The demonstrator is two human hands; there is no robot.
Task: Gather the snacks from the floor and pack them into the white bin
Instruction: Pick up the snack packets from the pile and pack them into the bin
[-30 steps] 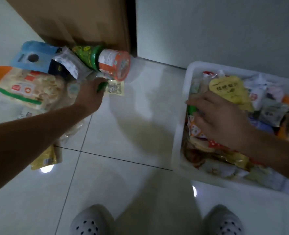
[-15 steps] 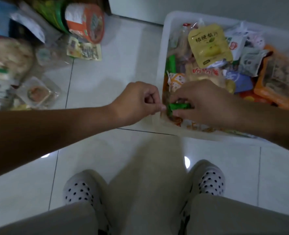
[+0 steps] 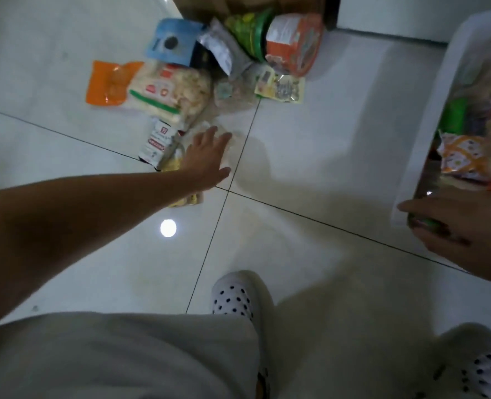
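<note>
Snacks lie in a heap on the white tiled floor: an orange pouch (image 3: 108,83), a large white bag (image 3: 170,92), a blue packet (image 3: 170,43), a green and orange tub (image 3: 278,43), a yellow sachet (image 3: 280,87) and a small white and red packet (image 3: 157,142). My left hand (image 3: 206,158) stretches out with straight fingers over a clear packet (image 3: 231,139) at the heap's near edge. The white bin (image 3: 428,131) stands at the right, filled with packets. At the bin's near corner my right hand (image 3: 454,234) holds a small green snack (image 3: 424,223).
A brown cabinet (image 3: 238,4) rises behind the heap, with a pale wall to its right. My feet in white spotted shoes (image 3: 238,298) and grey trousers fill the bottom of the view. Bare tiles lie between the heap and the bin.
My left hand passed the green snack to my right hand at the bin, then swung back left to the heap with fingers spread. The view turned left.
</note>
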